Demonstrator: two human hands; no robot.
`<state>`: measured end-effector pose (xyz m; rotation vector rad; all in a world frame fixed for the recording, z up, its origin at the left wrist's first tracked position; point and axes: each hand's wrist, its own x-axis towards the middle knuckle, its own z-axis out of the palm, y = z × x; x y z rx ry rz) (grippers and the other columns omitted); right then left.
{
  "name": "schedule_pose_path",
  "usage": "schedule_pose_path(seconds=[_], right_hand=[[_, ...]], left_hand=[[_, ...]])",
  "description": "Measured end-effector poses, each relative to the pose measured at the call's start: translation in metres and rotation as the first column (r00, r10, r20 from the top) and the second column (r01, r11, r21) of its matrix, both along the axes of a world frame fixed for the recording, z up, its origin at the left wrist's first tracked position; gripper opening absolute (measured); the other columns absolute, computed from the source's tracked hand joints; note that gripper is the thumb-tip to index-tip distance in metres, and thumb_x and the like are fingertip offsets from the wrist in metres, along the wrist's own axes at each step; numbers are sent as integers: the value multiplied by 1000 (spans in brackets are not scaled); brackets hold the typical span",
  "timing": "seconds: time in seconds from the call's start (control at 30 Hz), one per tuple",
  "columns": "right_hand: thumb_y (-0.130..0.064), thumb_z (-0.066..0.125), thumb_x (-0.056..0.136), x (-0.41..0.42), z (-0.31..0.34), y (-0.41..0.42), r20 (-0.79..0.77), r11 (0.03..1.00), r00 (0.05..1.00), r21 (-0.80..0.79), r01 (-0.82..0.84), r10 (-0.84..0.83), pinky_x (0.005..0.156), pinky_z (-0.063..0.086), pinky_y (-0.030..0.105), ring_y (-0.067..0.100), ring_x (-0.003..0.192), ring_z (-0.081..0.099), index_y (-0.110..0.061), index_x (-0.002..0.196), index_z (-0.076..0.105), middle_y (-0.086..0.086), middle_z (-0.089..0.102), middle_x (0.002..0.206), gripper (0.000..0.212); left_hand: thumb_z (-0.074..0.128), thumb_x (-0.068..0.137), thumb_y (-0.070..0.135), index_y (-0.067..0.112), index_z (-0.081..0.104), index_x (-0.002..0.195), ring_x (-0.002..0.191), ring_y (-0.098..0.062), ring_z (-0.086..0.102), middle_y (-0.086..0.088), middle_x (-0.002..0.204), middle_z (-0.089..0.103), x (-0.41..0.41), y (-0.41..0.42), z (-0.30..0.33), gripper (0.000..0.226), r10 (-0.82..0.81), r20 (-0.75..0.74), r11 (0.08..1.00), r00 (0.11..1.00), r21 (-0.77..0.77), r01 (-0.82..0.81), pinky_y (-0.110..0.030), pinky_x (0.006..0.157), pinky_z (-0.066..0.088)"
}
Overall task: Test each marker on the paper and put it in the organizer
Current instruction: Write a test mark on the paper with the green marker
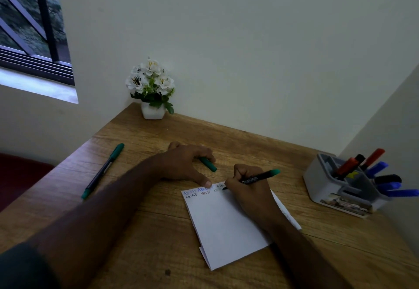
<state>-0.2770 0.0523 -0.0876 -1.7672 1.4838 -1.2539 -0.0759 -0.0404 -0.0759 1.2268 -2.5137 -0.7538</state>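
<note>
The right hand pinches a green-ended marker, tip on the paper near the tabletop's middle. The left hand pins the paper's top edge with its thumb, fingers curled over a green cap. The organizer stands at the right edge; another green marker lies near the left edge.

Green-ended black marker: uncapped, tilted, tip on white paper. Second green marker lies left. Grey organizer holds red, blue, black markers.
</note>
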Motion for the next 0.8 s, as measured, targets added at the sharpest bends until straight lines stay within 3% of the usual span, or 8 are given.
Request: schedule_pose_path(seconds=[0.23,0.37,0.47,0.6,0.8], right_hand=[[-10,61,69,1,1,1,-11,1000,1000,1,11,-11,50,32,35,12,52,40,-8,53,42,1,43,52,25],[-12,62,71,2,3,1,-41,1000,999,0,26,-26,49,33,31,7,51,41,-18,51,42,-6,43,50,30],[4,62,77,-1,5,-1,49,998,997,-7,59,-58,49,33,20,7,51,39,-6,54,42,-2,42,52,32],[9,60,78,-12,8,0,109,997,992,-30,71,-67,52,36,19,11,55,42,7,58,41,7,44,57,27],[-7,59,68,-6,3,0,40,1000,999,-24,-9,10,48,29,20,6,51,37,-13,51,40,-2,40,51,26]], left_hand=[[75,67,64,42,52,129,137,-9,33,18,149,40,0,2,2,70,-13,-14,1000,1000,-10,13,-34,106,7],[74,62,69,44,52,129,139,-8,33,18,151,38,0,0,-1,74,-14,-25,1000,1000,23,14,-41,113,7],[74,64,68,44,51,129,140,-8,32,18,151,39,0,0,0,73,-13,-20,1000,1000,13,13,-40,111,6],[75,66,66,45,51,129,140,-9,31,18,152,37,-1,1,0,71,-11,-2,1000,1000,2,11,-39,111,6],[76,64,66,45,52,128,140,-9,31,18,153,35,0,0,-1,72,-14,-30,1000,999,19,15,-38,111,6]])
